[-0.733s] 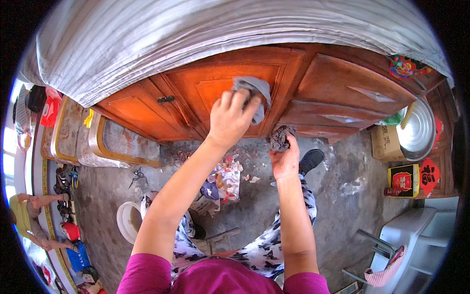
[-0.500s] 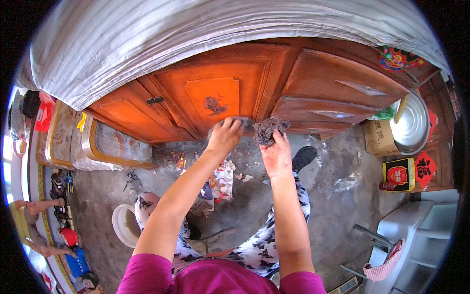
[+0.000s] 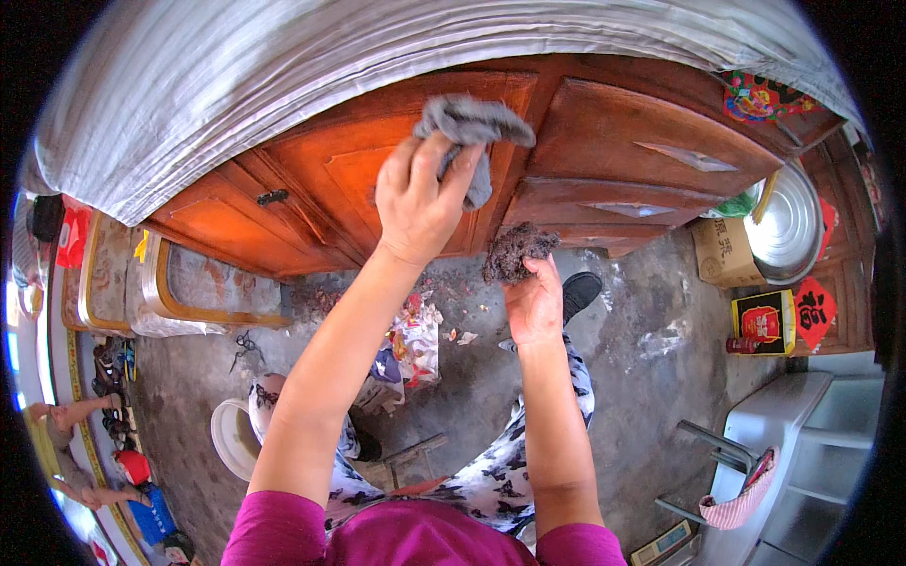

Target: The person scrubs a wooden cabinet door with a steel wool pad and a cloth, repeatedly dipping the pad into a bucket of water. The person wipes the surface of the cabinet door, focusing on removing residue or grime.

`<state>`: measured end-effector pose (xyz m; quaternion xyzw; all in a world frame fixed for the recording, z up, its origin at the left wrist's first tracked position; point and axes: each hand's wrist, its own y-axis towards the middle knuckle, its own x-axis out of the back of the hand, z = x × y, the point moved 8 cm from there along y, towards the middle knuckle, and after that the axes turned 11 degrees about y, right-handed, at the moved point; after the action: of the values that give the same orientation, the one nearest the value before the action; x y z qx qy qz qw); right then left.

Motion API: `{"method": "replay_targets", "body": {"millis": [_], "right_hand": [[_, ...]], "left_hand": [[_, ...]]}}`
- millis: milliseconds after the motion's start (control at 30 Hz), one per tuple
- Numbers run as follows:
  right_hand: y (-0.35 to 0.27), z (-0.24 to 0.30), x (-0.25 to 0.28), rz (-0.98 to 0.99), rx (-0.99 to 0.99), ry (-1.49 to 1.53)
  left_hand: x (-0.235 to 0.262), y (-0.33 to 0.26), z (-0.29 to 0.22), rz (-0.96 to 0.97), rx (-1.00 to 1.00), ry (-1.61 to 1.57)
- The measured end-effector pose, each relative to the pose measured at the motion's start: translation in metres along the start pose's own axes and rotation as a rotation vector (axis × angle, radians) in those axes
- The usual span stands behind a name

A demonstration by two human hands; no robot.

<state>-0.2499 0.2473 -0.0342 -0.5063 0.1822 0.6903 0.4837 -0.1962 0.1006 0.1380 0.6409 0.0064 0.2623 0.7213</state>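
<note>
Two full hands — the right hand [image 3: 535,307], fingers curled round a dark matted wad [image 3: 516,251] near the lower edge of the cabinet [image 3: 618,137]; beyond, the left hand [image 3: 418,206], fingers closed on a bunched grey cloth [image 3: 470,121] — by its middle door's [image 3: 354,170] right edge

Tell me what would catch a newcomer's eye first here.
The orange wooden cabinet would likely catch the eye first, spanning the upper middle below a pale, wrinkled cloth. In front of it, the left hand grips a grey rag and the right hand a dark, shaggy clump. Toward the right, a metal basin shows beside a cardboard box.
</note>
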Motion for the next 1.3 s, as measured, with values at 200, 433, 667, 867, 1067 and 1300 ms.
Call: {"method": "replay_targets", "body": {"millis": [200, 433, 667, 867, 1067, 1300], "right_hand": [[0.004, 0.009, 0.007, 0.014, 0.040, 0.052], [0.009, -0.015, 0.003, 0.024, 0.048, -0.155], [-0.021, -0.065, -0.043, 0.286, 0.032, -0.616], [-0.038, -0.101, -0.044, 0.445, -0.223, -0.923], [-0.040, -0.104, -0.048, 0.554, -0.237, -1.019], [-0.028, -0.116, 0.025, 0.305, -0.268, -1.093]], "left_hand": [[-0.053, -0.146, -0.028, 0.469, -0.263, -0.106], [-0.037, -0.220, 0.000, 1.011, 0.656, -0.802], [0.016, -0.159, 0.006, 0.655, 1.256, -1.402], [0.073, -0.159, 0.064, 0.522, 1.514, -1.429], [0.216, -0.224, 0.239, 0.381, 1.605, -0.980], [0.400, -0.504, 0.365, 0.815, 2.031, -0.145]]}}
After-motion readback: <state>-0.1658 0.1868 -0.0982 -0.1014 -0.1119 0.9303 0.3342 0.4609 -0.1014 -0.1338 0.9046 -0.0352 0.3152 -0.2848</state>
